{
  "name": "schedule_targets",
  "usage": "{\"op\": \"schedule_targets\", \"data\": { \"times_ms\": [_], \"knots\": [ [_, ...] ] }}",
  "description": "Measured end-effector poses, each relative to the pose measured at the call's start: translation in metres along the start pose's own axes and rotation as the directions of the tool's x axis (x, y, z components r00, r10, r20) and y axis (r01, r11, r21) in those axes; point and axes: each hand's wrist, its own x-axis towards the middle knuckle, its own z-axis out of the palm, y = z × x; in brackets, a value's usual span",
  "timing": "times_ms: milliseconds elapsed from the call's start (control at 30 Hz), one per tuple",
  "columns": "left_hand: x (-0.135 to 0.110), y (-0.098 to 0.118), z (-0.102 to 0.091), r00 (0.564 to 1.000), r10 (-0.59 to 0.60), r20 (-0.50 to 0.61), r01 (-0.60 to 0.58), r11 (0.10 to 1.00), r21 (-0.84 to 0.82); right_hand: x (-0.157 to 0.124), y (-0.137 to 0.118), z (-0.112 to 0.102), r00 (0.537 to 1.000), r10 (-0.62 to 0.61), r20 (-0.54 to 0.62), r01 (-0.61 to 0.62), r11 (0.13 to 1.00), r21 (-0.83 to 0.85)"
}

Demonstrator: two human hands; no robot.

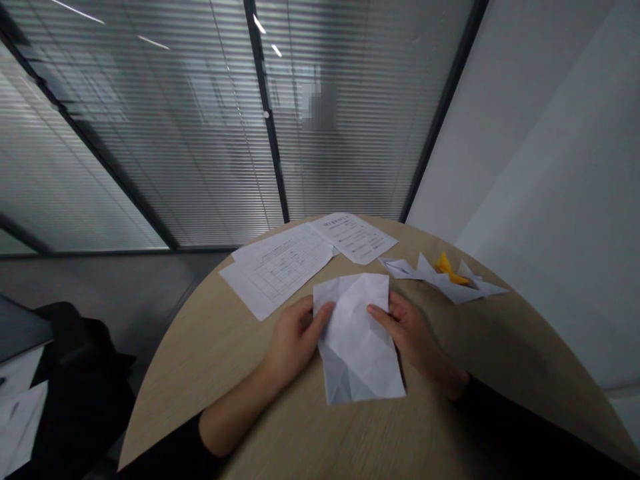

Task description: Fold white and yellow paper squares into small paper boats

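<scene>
A creased white sheet of paper (357, 340) lies in front of me on the round wooden table (240, 373). My left hand (295, 337) grips its upper left edge, thumb on top and fingers curled underneath. My right hand (407, 327) pinches the upper right edge the same way. The far edge of the sheet is lifted slightly off the table between both hands.
Two printed forms (280, 267) (355, 237) lie at the far side of the table. Folded white paper pieces (450, 283) with a small yellow folded piece (447, 267) sit at the right. A dark chair with papers (30, 393) stands at the left. Glass wall with blinds behind.
</scene>
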Motion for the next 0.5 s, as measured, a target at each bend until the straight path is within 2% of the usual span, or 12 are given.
{"op": "schedule_targets", "data": {
  "times_ms": [100,167,233,300,367,500],
  "knots": [
    [0.003,0.0,0.002,0.989,-0.139,0.059,0.15,0.946,-0.287,0.004,0.004,-0.003,0.994,-0.022,-0.108,0.016,0.998,-0.059],
    [0.003,0.0,0.002,0.978,-0.185,0.1,0.209,0.908,-0.362,0.006,0.009,-0.006,0.98,-0.079,-0.185,0.05,0.987,-0.153],
    [0.003,0.0,0.001,0.969,-0.215,0.12,0.245,0.891,-0.382,0.007,0.012,-0.007,0.967,-0.129,-0.218,0.074,0.967,-0.243],
    [0.002,-0.002,0.001,0.966,-0.228,0.119,0.257,0.883,-0.392,0.006,0.01,-0.007,0.967,-0.148,-0.207,0.08,0.95,-0.302],
    [0.002,-0.004,0.001,0.967,-0.235,0.102,0.256,0.88,-0.399,0.005,0.006,-0.006,0.96,-0.213,-0.183,0.138,0.926,-0.352],
    [0.005,-0.009,0.001,0.963,-0.26,0.066,0.265,0.886,-0.381,0.004,-0.004,-0.004,0.891,-0.415,-0.185,0.298,0.841,-0.452]
  ]
}}
